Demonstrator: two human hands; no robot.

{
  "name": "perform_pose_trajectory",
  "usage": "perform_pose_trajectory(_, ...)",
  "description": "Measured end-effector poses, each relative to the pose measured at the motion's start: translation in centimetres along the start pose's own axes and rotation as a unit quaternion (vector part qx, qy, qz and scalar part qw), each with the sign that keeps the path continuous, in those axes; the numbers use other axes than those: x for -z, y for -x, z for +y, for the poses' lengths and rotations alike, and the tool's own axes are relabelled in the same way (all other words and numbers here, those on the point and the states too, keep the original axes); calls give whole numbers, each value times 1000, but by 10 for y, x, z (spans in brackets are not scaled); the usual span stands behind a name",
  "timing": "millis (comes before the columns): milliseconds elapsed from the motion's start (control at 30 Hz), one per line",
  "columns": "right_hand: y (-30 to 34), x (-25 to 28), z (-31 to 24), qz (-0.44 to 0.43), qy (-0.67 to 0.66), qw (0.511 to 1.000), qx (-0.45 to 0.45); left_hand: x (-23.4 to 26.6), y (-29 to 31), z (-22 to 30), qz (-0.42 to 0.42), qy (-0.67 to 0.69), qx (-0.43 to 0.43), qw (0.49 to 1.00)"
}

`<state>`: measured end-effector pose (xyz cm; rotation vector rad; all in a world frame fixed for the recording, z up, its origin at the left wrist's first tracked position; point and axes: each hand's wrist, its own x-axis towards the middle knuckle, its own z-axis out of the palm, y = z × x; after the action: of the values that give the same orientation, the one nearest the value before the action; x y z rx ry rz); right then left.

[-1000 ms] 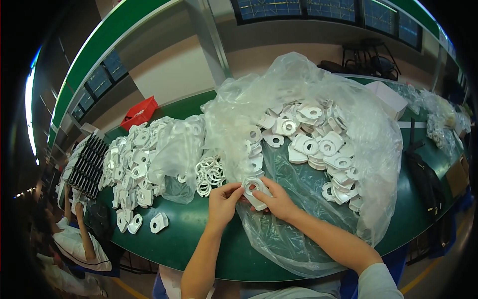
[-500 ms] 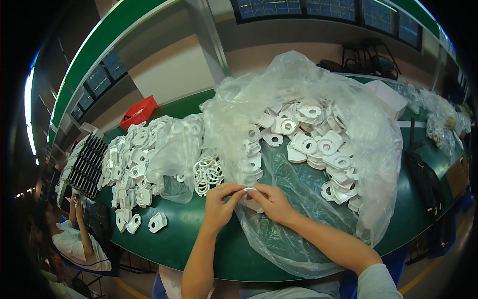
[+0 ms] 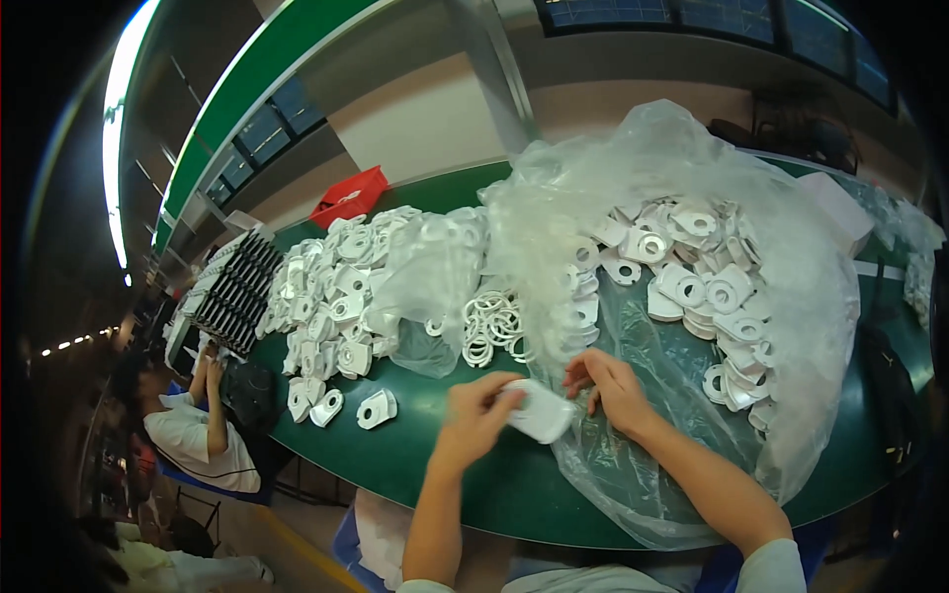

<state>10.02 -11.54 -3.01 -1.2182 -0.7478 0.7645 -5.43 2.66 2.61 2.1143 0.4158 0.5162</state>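
Note:
My left hand (image 3: 473,423) pinches a flat white plastic part (image 3: 542,413) by its left end, above the green table (image 3: 435,474). The part has one rounded end and tilts down to the right. Just right of it my right hand (image 3: 615,390) is off the part, fingers bent and apart, with nothing visible in it. It hovers over the near side of a spread clear plastic bag (image 3: 643,465). Beyond my hands lies a small heap of white rings (image 3: 491,331). Similar white parts with round holes (image 3: 697,287) are piled inside the bag.
A second large pile of white parts (image 3: 336,296) covers the table's left, partly under another clear bag (image 3: 435,267). Behind it stands a red bin (image 3: 349,198). Stacked black trays (image 3: 232,292) are at the far left, near another seated person (image 3: 203,435). A white box (image 3: 835,212) stands at back right.
My hands have come apart; before, they met at a small white piece. My left hand now holds the flat white part out, and my right hand has let go. The whole view has shifted left.

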Motion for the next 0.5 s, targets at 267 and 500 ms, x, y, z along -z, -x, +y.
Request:
perform_pose_trajectory(267,-1,-10,-2,-22,65,998,5,181,42,-108,272,-96,190,938)
perform_pose_trajectory(500,0,-6,-5,-13,98,995,-1,211,-35,-120,521,-40,24,852)
